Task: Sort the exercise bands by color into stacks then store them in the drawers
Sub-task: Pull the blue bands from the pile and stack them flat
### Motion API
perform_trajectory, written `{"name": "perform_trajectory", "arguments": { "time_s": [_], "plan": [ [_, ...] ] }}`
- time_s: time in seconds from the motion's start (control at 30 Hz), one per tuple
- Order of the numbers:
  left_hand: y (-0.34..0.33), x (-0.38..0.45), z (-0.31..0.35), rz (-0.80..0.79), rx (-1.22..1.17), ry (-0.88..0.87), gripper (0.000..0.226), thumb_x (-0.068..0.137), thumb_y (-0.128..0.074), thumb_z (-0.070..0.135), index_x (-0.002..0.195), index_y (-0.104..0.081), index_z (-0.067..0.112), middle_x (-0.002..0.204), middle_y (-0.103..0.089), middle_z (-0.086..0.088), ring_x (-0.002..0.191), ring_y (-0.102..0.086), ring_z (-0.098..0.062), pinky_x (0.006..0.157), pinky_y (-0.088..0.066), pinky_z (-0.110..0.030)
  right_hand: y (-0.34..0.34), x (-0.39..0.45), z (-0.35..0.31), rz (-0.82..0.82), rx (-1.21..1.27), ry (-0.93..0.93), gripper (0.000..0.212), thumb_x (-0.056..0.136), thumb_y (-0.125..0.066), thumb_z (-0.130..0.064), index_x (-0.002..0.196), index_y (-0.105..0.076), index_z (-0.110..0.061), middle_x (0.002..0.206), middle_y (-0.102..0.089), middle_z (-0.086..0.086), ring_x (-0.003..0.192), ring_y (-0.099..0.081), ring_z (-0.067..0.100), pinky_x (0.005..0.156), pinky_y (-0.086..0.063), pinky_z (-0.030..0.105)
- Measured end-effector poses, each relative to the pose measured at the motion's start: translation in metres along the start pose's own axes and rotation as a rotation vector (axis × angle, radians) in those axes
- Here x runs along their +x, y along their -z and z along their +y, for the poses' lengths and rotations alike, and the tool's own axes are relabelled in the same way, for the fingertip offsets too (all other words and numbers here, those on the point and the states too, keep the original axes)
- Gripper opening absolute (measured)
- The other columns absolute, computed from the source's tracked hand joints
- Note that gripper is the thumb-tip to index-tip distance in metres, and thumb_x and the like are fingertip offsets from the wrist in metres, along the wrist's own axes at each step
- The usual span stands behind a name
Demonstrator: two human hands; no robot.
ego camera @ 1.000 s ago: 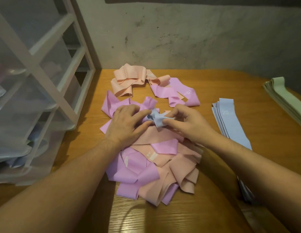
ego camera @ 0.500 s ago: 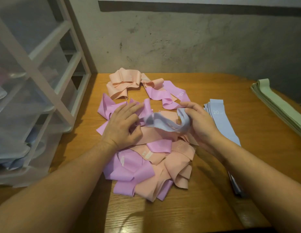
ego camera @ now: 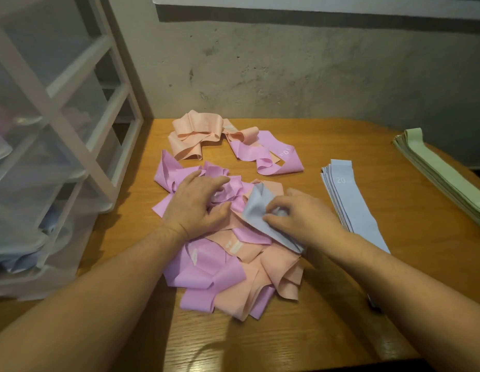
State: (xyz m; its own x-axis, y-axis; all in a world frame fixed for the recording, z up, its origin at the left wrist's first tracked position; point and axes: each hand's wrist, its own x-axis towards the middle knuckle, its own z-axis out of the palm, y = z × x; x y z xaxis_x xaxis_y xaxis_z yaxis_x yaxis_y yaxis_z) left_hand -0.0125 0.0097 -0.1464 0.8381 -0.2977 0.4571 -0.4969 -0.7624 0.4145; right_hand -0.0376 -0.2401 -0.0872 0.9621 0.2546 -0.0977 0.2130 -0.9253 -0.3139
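Observation:
A jumbled heap of pink and peach exercise bands (ego camera: 233, 261) lies in the middle of the wooden table (ego camera: 341, 304). My right hand (ego camera: 300, 216) pinches a light blue band (ego camera: 256, 208) pulled out over the heap. My left hand (ego camera: 196, 205) rests on the pink bands with fingers spread, pressing them down. A flat stack of blue bands (ego camera: 349, 200) marked 20 lies just right of my right hand. Farther right sits a stack of green bands (ego camera: 443, 178).
More peach bands (ego camera: 193, 138) and a pink band (ego camera: 271, 159) lie loose toward the back of the table. A white-framed unit of clear plastic drawers (ego camera: 53, 135) stands at the left. A concrete wall (ego camera: 287, 71) closes off the back.
My right hand has drawn the blue band rightward and free of my left hand, spreading it flatter. My left hand stayed on the pink bands. The camera tilted up slightly.

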Motion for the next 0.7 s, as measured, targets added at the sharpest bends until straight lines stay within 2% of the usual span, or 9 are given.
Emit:
{"name": "perform_trajectory", "arguments": {
  "time_s": [0.07, 0.13, 0.23, 0.37, 0.4, 0.47, 0.53, 0.6, 0.7],
  "plan": [
    [0.0, 0.001, -0.001, -0.017, 0.033, -0.012, 0.05, 0.084, -0.053, 0.043, 0.125, -0.061, 0.015, 0.102, -0.066, 0.002, 0.1, -0.053, -0.015, 0.117, -0.03, -0.044, -0.004, -0.002, 0.002, 0.058, 0.025, -0.001, 0.016, 0.091, -0.064, -0.048, 0.101, -0.07, -0.037, 0.083, -0.039, -0.013, 0.087, -0.051, 0.013, 0.064, -0.031, 0.028],
    [-0.002, 0.001, -0.002, -0.039, 0.034, -0.001, 0.051, 0.085, -0.052, 0.045, 0.126, -0.062, 0.016, 0.105, -0.064, 0.0, 0.101, -0.052, -0.017, 0.108, -0.04, -0.046, -0.009, -0.004, 0.005, 0.114, 0.158, 0.014, 0.006, 0.087, -0.069, -0.039, 0.089, -0.066, -0.033, 0.092, -0.045, -0.012, 0.089, -0.047, 0.01, 0.066, -0.033, 0.021],
    [-0.004, 0.0, -0.004, -0.074, 0.03, 0.023, 0.054, 0.085, -0.051, 0.049, 0.127, -0.061, 0.016, 0.117, -0.061, -0.001, 0.108, -0.052, -0.019, 0.095, -0.046, -0.039, -0.015, -0.006, 0.009, 0.205, 0.363, 0.059, 0.012, 0.079, -0.072, -0.023, 0.077, -0.06, -0.023, 0.114, -0.055, -0.014, 0.106, -0.044, 0.007, 0.082, -0.03, 0.011],
    [-0.005, 0.0, -0.005, -0.056, 0.036, 0.031, 0.054, 0.085, -0.054, 0.047, 0.127, -0.061, 0.014, 0.128, -0.055, -0.002, 0.116, -0.051, -0.02, 0.095, -0.045, -0.036, -0.011, -0.011, -0.001, 0.165, 0.8, 0.058, 0.016, 0.083, -0.064, -0.009, 0.073, -0.052, -0.012, 0.127, -0.059, -0.02, 0.113, -0.051, -0.015, 0.093, -0.041, 0.014],
    [-0.005, 0.0, -0.005, -0.043, 0.038, 0.027, 0.054, 0.084, -0.055, 0.046, 0.126, -0.062, 0.014, 0.128, -0.056, -0.002, 0.116, -0.052, -0.02, 0.096, -0.045, -0.037, -0.01, -0.012, -0.004, 0.162, 0.93, 0.05, 0.017, 0.086, -0.06, -0.009, 0.073, -0.049, -0.012, 0.123, -0.065, -0.016, 0.109, -0.056, -0.014, 0.089, -0.045, 0.015],
    [-0.005, 0.0, -0.004, -0.024, 0.056, 0.022, 0.054, 0.083, -0.055, 0.046, 0.125, -0.063, 0.013, 0.129, -0.056, -0.003, 0.117, -0.052, -0.022, 0.1, -0.043, -0.04, -0.007, -0.012, -0.008, 0.226, 1.054, 0.008, 0.016, 0.092, -0.055, -0.013, 0.077, -0.049, -0.011, 0.099, -0.07, -0.007, 0.087, -0.063, -0.001, 0.072, -0.047, 0.019],
    [-0.005, -0.001, -0.004, -0.028, 0.088, 0.031, 0.054, 0.084, -0.054, 0.048, 0.126, -0.063, 0.015, 0.134, -0.054, -0.004, 0.121, -0.05, -0.025, 0.106, -0.039, -0.047, -0.004, -0.012, -0.011, 0.303, 1.123, -0.058, 0.014, 0.091, -0.054, -0.018, 0.079, -0.05, -0.012, 0.078, -0.054, 0.001, 0.068, -0.049, 0.007, 0.058, -0.039, 0.021],
    [-0.005, -0.002, -0.004, -0.026, 0.092, 0.04, 0.054, 0.084, -0.054, 0.049, 0.125, -0.063, 0.015, 0.138, -0.052, -0.006, 0.124, -0.049, -0.028, 0.109, -0.037, -0.052, -0.002, -0.01, -0.014, 0.361, 1.26, -0.12, 0.014, 0.089, -0.052, -0.018, 0.075, -0.048, -0.017, 0.072, -0.047, 0.0, 0.068, -0.043, 0.01, 0.058, -0.036, 0.023],
    [-0.003, -0.002, -0.002, -0.046, 0.075, 0.045, 0.054, 0.084, -0.054, 0.049, 0.125, -0.063, 0.014, 0.142, -0.05, -0.007, 0.128, -0.047, -0.03, 0.111, -0.035, -0.054, 0.001, -0.007, -0.015, 0.411, 1.382, -0.214, 0.017, 0.092, -0.056, -0.019, 0.076, -0.051, -0.022, 0.071, -0.052, -0.006, 0.073, -0.049, 0.011, 0.069, -0.04, 0.031]
  ]
}}
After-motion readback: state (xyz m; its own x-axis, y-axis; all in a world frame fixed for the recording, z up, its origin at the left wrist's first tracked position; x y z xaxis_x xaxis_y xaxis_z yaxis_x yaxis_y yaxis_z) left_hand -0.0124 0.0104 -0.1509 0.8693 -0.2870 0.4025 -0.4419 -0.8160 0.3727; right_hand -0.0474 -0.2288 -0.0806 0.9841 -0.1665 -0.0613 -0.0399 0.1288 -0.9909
